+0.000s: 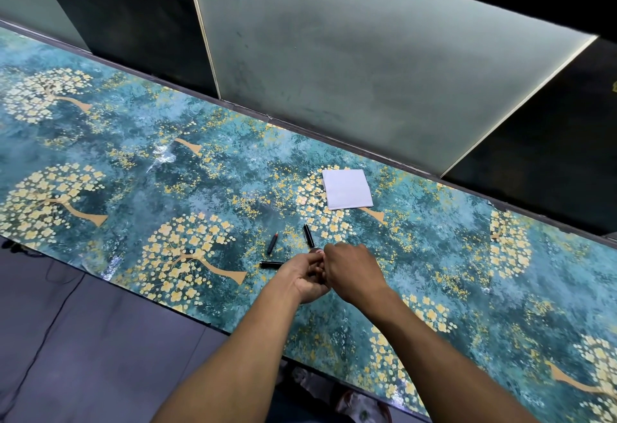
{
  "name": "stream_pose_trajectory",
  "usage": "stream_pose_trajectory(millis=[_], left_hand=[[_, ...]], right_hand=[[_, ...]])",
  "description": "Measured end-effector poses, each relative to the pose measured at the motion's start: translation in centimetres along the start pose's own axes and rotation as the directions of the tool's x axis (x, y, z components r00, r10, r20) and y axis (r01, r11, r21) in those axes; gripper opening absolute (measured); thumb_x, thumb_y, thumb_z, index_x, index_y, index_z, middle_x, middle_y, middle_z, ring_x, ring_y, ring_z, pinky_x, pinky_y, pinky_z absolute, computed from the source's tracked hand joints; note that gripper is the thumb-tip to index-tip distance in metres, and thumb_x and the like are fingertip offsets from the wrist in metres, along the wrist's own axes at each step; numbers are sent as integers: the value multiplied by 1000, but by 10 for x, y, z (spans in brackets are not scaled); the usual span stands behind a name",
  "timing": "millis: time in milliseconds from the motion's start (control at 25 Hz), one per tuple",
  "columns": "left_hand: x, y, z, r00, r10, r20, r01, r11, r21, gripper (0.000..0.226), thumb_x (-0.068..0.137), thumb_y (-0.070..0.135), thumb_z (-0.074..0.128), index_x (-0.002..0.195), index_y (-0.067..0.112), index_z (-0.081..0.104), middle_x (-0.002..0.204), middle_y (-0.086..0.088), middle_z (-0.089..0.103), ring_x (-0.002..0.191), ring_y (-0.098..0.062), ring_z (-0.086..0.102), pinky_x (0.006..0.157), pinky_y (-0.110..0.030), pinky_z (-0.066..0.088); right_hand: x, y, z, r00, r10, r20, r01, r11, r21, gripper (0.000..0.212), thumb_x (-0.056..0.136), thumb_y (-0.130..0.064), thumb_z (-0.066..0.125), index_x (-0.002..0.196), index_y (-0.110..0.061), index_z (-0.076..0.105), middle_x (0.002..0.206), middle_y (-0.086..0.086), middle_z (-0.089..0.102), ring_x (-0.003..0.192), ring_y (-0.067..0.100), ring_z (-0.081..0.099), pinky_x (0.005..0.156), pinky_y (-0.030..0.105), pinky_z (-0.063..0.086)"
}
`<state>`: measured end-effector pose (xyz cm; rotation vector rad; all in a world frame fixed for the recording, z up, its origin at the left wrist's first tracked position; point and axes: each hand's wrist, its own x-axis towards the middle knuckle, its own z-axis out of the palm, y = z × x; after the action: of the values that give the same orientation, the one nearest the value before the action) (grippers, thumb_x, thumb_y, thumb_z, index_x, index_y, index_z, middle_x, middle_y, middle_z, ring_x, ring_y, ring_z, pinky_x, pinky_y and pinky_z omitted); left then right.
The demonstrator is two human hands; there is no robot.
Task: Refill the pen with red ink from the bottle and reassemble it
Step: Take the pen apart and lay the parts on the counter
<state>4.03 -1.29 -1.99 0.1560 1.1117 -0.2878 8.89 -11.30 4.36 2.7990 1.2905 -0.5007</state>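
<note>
A long bench (100, 142), covered with a teal sheet printed with yellow blossom trees, runs across the view in front of frosted panels. A folded white paper (347, 189) lies toward the far edge. Nearer the person, three dark pen parts are spread out: a slim piece with a red tip (272, 243) slanting away from the person, a black piece (308, 234) just beyond the hands with its long axis also pointing away, and a short black piece (271, 264) lying crosswise, just left of the left hand (309, 277).

Both hands are brought together over the bench. The left hand is curled, palm partly up, around something small; the right hand (352, 269) is closed over it from above, fingers bent. A small dark rounded top (315, 251), likely the ink bottle, peeks out between them, though most of it is hidden. The cap is probably being twisted. The left hand is judged nearer the red-tipped and crosswise pieces; the slanted black piece lies straight ahead of the fingertips.
</note>
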Motion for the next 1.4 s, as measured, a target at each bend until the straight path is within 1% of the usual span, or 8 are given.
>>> stream_pose_trajectory(millis=[240, 440, 680, 800, 920, 1120, 1240, 1400], left_hand=[[3, 0, 1, 1000, -4, 0, 4, 1000, -17, 27, 94, 8, 60, 68, 6, 54, 38, -4, 42, 29, -12, 37, 63, -20, 39], [3, 2, -2, 1000, 2, 9, -1, 999, -36, 25, 94, 8, 62, 69, 7, 56, 40, -3, 44, 30, -12, 37, 64, -20, 39], [2, 4, -1, 1000, -8, -6, 8, 999, -37, 25, 91, 8, 65, 68, 7, 55, 41, -2, 46, 41, -9, 41, 57, -20, 39], [0, 3, 0, 1000, -11, -13, 11, 1000, -14, 27, 92, 8, 63, 67, 6, 54, 40, -4, 46, 30, -12, 39, 52, -21, 35], [-3, 3, 1, 1000, -10, -16, 10, 1000, -10, 29, 93, 8, 61, 65, 5, 54, 37, -5, 45, 31, -12, 37, 52, -21, 34], [0, 4, -1, 1000, -3, -17, 3, 1000, -3, 27, 93, 8, 61, 67, 6, 56, 40, -2, 44, 34, -11, 37, 49, -22, 36], [3, 4, -3, 1000, 2, -6, -2, 1000, -5, 25, 95, 10, 60, 70, 9, 60, 43, 0, 43, 36, -10, 37, 50, -21, 35], [5, 5, -4, 1000, -23, -3, 23, 999, -22, 21, 93, 10, 62, 72, 8, 59, 50, 0, 47, 41, -9, 38, 51, -22, 37]], right_hand=[[-1, 3, 2, 1000, 15, 1, -15, 999, 40, 24, 100, -27, 40, 102, -13, 59, 102, 12, 69, 92, 35, 64, 87, 43, 43], [3, 2, 3, 999, 36, 15, -37, 996, 78, 27, 100, -28, 40, 99, -10, 60, 102, 16, 69, 89, 39, 64, 67, 38, 35], [3, 2, 2, 999, 18, -50, -15, 997, 70, 21, 102, -28, 42, 104, -12, 55, 101, 12, 67, 88, 37, 63, 67, 38, 32], [4, 2, -4, 998, -58, -25, 58, 998, 31, 14, 97, -20, 52, 109, -12, 54, 105, 11, 65, 92, 35, 63, 71, 37, 30], [4, -2, -11, 998, -62, -14, 61, 998, -20, 16, 96, -15, 56, 111, -10, 56, 108, 11, 65, 97, 34, 64, 71, 36, 33], [3, -6, -12, 1000, -3, 26, 5, 999, -50, 15, 98, -18, 51, 108, -10, 60, 107, 11, 69, 98, 35, 66, 74, 39, 43], [5, -6, -7, 998, 57, 20, -57, 998, -12, 16, 97, -20, 51, 102, -10, 62, 103, 13, 70, 92, 37, 67, 65, 36, 38], [3, -2, 0, 1000, 30, -8, -30, 999, 28, 20, 102, -23, 45, 103, -9, 59, 102, 14, 68, 90, 37, 65, 65, 37, 35]])
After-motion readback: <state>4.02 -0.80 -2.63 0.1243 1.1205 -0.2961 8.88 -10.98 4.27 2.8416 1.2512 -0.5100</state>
